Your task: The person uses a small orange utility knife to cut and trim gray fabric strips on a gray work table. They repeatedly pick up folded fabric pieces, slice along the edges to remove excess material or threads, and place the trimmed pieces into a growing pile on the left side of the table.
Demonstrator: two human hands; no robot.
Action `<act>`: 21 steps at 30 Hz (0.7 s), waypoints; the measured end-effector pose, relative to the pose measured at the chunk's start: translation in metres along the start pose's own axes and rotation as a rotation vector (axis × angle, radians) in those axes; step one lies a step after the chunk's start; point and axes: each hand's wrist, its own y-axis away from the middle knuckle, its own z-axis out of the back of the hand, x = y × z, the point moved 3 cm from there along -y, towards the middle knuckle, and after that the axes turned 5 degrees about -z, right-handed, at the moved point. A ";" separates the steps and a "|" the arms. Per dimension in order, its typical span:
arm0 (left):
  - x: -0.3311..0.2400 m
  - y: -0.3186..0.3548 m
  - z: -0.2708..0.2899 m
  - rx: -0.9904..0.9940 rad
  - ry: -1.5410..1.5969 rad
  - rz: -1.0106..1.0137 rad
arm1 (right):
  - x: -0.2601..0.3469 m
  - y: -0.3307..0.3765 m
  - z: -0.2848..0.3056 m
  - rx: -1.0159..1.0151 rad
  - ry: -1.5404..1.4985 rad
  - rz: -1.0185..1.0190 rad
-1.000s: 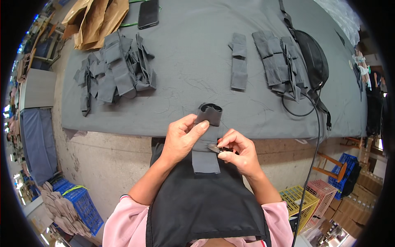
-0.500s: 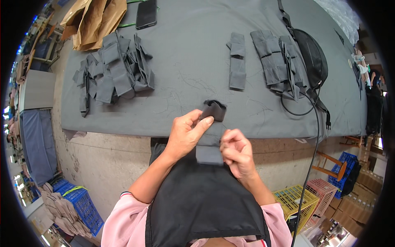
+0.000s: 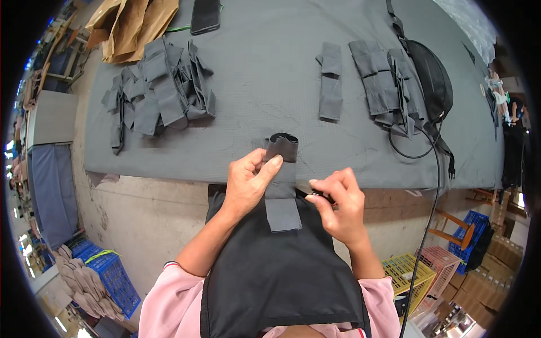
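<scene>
My left hand [image 3: 248, 181] pinches a dark grey fabric strap piece [image 3: 281, 147] at the near edge of the grey table [image 3: 265, 84], its top end curled into a loop. The strap's lower end [image 3: 283, 214] hangs over my black apron [image 3: 282, 270]. My right hand [image 3: 337, 203] is beside it, fingers closed on a small dark tool [image 3: 313, 192] whose kind I cannot tell. Both hands are just in front of the table edge.
A heap of grey fabric pieces [image 3: 158, 96] lies at the left of the table, a folded pair [image 3: 330, 79] and a stack [image 3: 383, 79] at the right beside a black bag [image 3: 431, 79] with a cable [image 3: 434, 169]. Brown paper [image 3: 129, 22] and a phone [image 3: 204, 14] lie far back. Crates [image 3: 112, 276] stand on the floor.
My left hand lifted the looped strap slightly, then settled it at the table edge. My right hand dipped toward the apron and came back up beside the strap with the small tool.
</scene>
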 end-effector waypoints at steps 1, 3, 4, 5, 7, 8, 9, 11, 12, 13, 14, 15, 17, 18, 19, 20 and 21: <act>0.000 0.000 0.000 0.007 -0.011 0.005 | 0.002 -0.001 -0.002 0.006 0.038 0.051; -0.002 0.000 -0.001 0.019 -0.036 0.011 | 0.006 -0.001 -0.005 0.017 0.108 0.159; -0.004 0.000 -0.002 0.020 -0.001 0.009 | 0.007 -0.001 -0.006 0.024 0.124 0.170; -0.006 0.001 -0.005 0.020 0.035 0.007 | 0.008 -0.002 -0.006 0.036 0.137 0.186; -0.008 0.002 -0.005 0.031 0.057 0.014 | 0.010 -0.005 -0.007 0.058 0.162 0.218; -0.009 0.002 -0.004 0.041 0.044 0.022 | 0.011 -0.005 -0.007 0.065 0.177 0.225; -0.009 0.002 -0.003 0.051 0.033 0.030 | 0.012 -0.004 -0.007 0.073 0.193 0.232; -0.009 0.002 -0.002 0.055 0.012 0.028 | 0.013 -0.003 -0.007 0.078 0.215 0.241; -0.009 0.003 -0.001 0.057 0.001 0.027 | 0.014 -0.003 -0.007 0.076 0.222 0.244; -0.009 0.003 -0.002 0.056 -0.003 0.021 | 0.015 -0.003 -0.008 0.073 0.228 0.247; -0.009 0.003 -0.002 0.056 -0.007 0.016 | 0.015 -0.003 -0.008 0.072 0.221 0.245; -0.009 0.003 -0.002 0.055 -0.011 0.011 | 0.014 -0.002 -0.008 0.070 0.214 0.243; -0.009 0.003 -0.002 0.057 -0.018 0.008 | 0.013 -0.002 -0.009 0.080 0.184 0.227; -0.009 0.003 -0.002 0.058 -0.021 0.005 | 0.011 -0.002 -0.009 0.092 0.161 0.215; -0.009 0.003 -0.002 0.064 -0.023 0.014 | 0.010 -0.002 -0.009 0.103 0.139 0.203; -0.010 0.003 -0.001 0.070 -0.024 0.023 | 0.009 -0.002 -0.009 0.111 0.112 0.193; -0.011 0.003 -0.001 0.075 -0.026 0.033 | 0.009 -0.002 -0.009 0.120 0.085 0.182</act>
